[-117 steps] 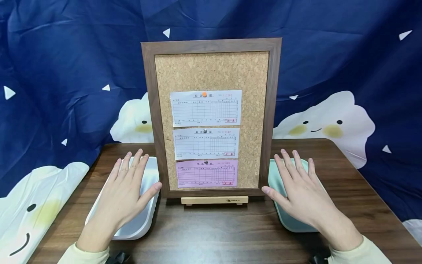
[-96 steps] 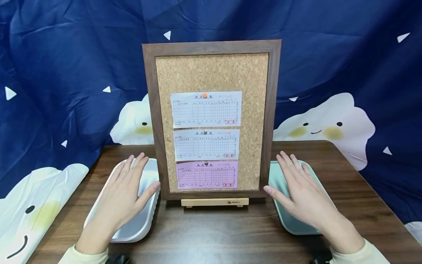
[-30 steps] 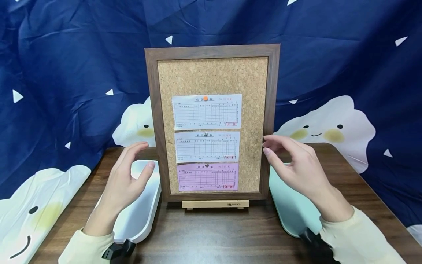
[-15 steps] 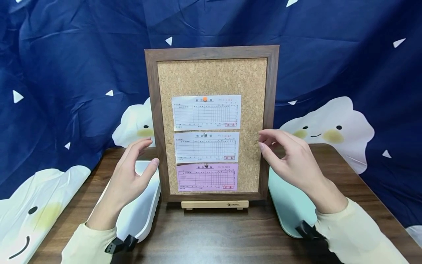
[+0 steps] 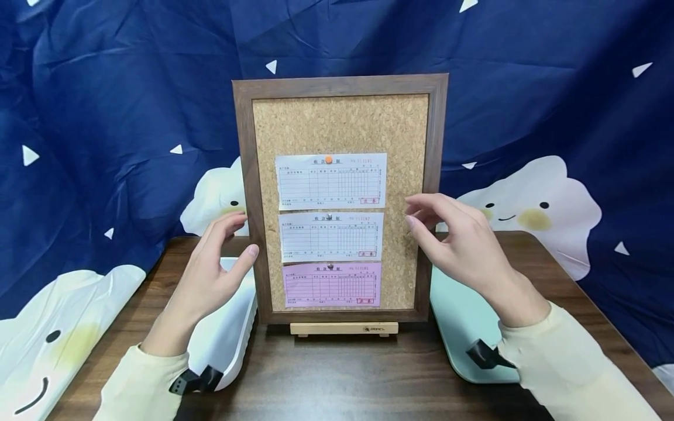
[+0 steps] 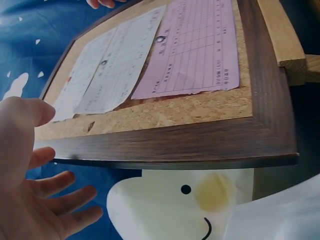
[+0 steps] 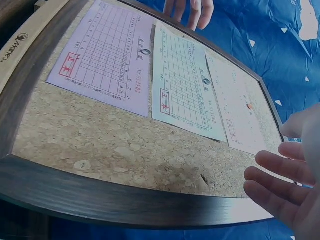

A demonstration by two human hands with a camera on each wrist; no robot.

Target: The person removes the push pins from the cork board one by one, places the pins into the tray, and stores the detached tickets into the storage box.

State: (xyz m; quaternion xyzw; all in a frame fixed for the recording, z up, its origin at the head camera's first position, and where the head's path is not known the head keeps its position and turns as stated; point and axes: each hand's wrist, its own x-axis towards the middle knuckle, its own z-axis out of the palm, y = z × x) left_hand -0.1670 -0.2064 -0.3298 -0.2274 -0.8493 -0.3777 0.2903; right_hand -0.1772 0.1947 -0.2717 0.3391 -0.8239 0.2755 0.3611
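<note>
A cork board [image 5: 342, 120] in a brown wooden frame stands upright. Two white receipt slips, an upper one [image 5: 330, 184] and a middle one [image 5: 330, 240], hang on it above a purple slip [image 5: 333, 289]. An orange pushpin [image 5: 329, 159] fixes the top slip; silver pins hold the middle [image 7: 206, 81] and purple [image 7: 145, 52] ones. My left hand [image 5: 213, 275], fingers loosely bent and holding nothing, is beside the frame's left edge. My right hand [image 5: 463, 245] hovers before the frame's right side, thumb and fingers apart, also holding nothing.
A white tray [image 5: 223, 339] lies on the wooden table at the left of the board, a mint-green tray [image 5: 463, 333] at its right. A small wooden stand [image 5: 344, 328] supports the board. Behind hangs a dark blue cloth [image 5: 337, 35] with cloud prints.
Both hands have risen from flat poses over the trays, their fingers now bent. The right hand has moved left and up in front of the board's right side; the left has neared the frame.
</note>
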